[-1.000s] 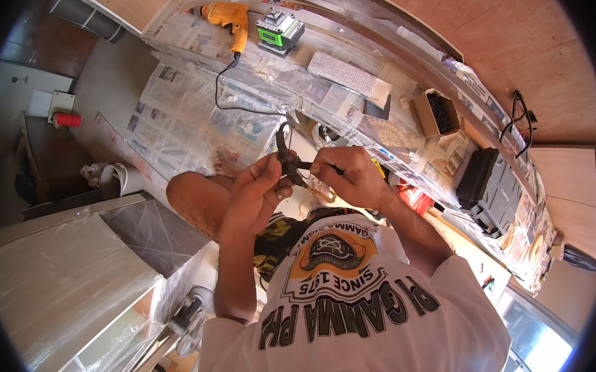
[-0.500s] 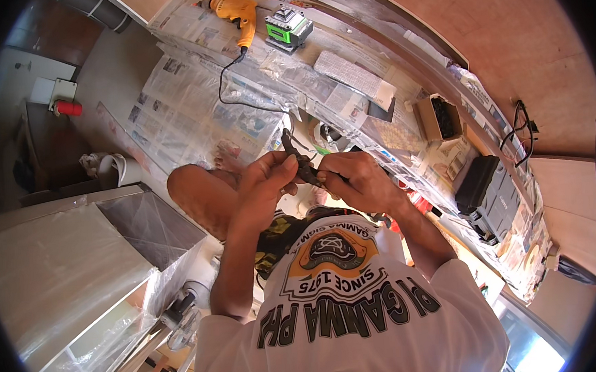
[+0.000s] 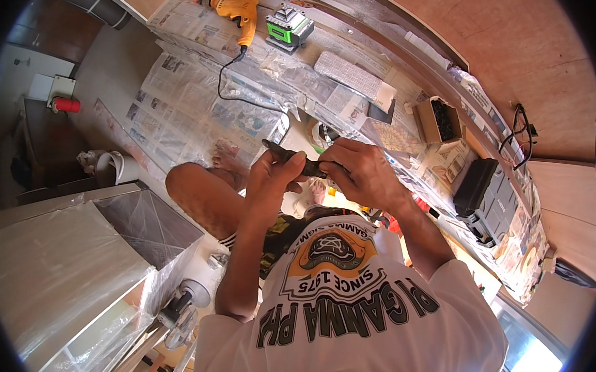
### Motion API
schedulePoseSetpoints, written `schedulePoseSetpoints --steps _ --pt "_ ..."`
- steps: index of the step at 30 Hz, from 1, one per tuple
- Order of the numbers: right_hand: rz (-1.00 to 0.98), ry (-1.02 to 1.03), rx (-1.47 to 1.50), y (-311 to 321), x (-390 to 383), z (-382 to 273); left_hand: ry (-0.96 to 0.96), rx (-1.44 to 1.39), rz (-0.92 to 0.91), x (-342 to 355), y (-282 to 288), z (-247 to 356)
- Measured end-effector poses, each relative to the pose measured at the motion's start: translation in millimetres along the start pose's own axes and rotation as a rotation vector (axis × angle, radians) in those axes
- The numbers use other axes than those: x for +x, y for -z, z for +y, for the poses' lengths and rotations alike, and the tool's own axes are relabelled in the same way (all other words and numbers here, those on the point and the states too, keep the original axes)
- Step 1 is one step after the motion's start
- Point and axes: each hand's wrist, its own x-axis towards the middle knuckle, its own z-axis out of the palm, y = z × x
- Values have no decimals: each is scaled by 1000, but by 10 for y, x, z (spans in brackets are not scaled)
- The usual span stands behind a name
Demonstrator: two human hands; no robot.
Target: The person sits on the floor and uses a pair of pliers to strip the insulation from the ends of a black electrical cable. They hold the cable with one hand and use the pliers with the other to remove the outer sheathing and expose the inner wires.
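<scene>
Both hands are raised in front of my shirt, at the middle of the view. Between them is a dark, elongated, knobbly object (image 3: 308,165) whose kind I cannot make out. My left hand (image 3: 268,182) is closed around it with the thumb on top, and one narrow end sticks out above the fingers. At its other end, my right hand (image 3: 360,170) pinches with bent fingers. What the right fingertips grip is partly hidden.
A newspaper-covered bench carries a yellow corded drill (image 3: 236,16), a green-and-grey device (image 3: 289,28), a long wrapped block (image 3: 355,78), an open cardboard box (image 3: 439,119) of dark pieces and a grey tool case (image 3: 488,210). At left stands a plastic-covered cabinet (image 3: 63,251).
The dark object has turned from steep to flatter, its free end swinging left and down. My right hand has shifted slightly up and right, with its fingers regripped.
</scene>
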Motion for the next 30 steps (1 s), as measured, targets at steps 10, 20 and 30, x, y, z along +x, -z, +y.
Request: schedulePoseSetpoints --steps 10,20,30 --pt "182 -97 -117 -131 4 -124 -174 -160 106 29 -199 -113" --pt "493 17 -13 -487 -80 -326 -443 -534 40 20 -308 -118" --pt "505 -284 1119 -640 -112 -314 -333 -680 -231 -147 -317 177"
